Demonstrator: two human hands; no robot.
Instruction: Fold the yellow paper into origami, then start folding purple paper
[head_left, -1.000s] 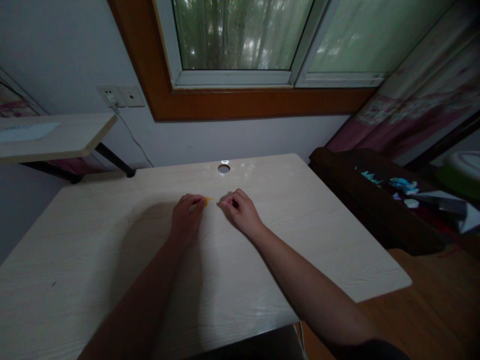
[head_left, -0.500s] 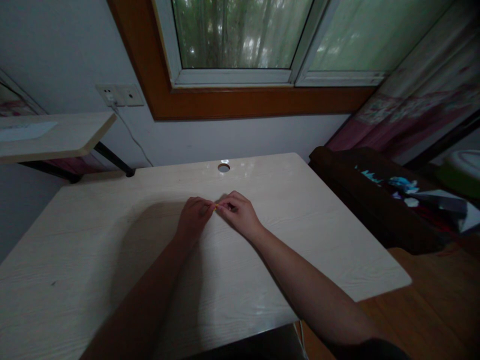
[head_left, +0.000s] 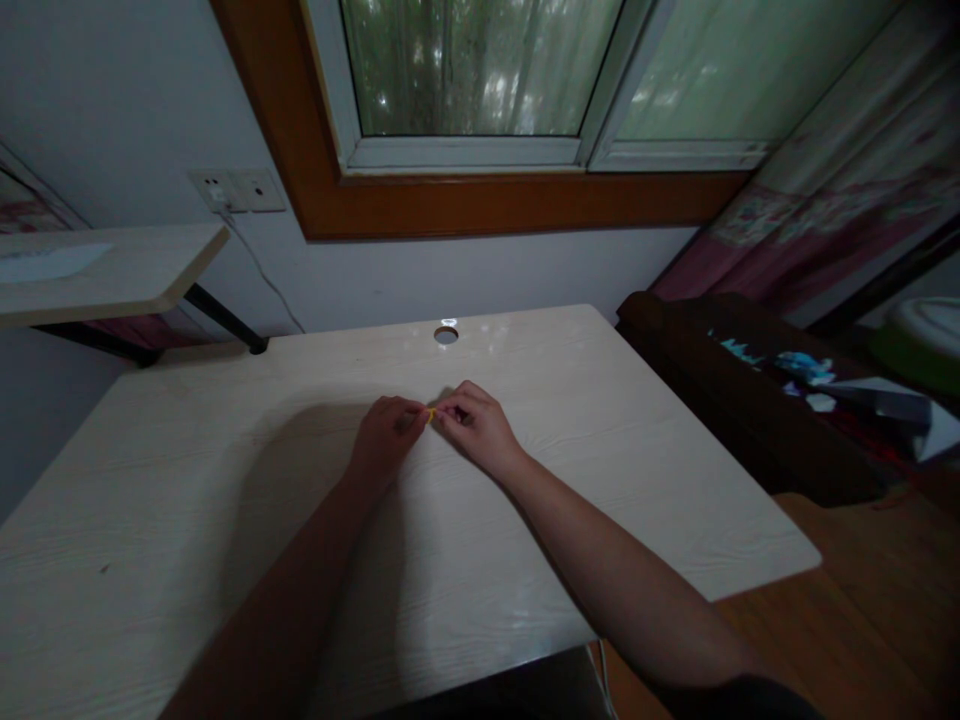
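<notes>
Between my fingertips is a small yellow thing (head_left: 431, 414), thin and slightly bent, too small to name more exactly. My left hand (head_left: 386, 435) pinches it from the left, thumb against forefinger. From the right, my right hand (head_left: 480, 430) pinches it too, its other fingers curled. The two hands almost touch, low over the pale wood-grain desk (head_left: 600, 480). Most of the yellow thing is covered by the fingers.
A round cable hole (head_left: 446, 336) lies beyond my hands. At left stands a raised shelf (head_left: 150, 270) on black legs. Behind is a wall socket (head_left: 236, 190) with a plugged-in white cable. A dark brown piece of furniture (head_left: 675, 370) holding various items stands at right.
A little more of the yellow thing shows between my fingertips now. Both hands stay in nearly the same place, still pinching.
</notes>
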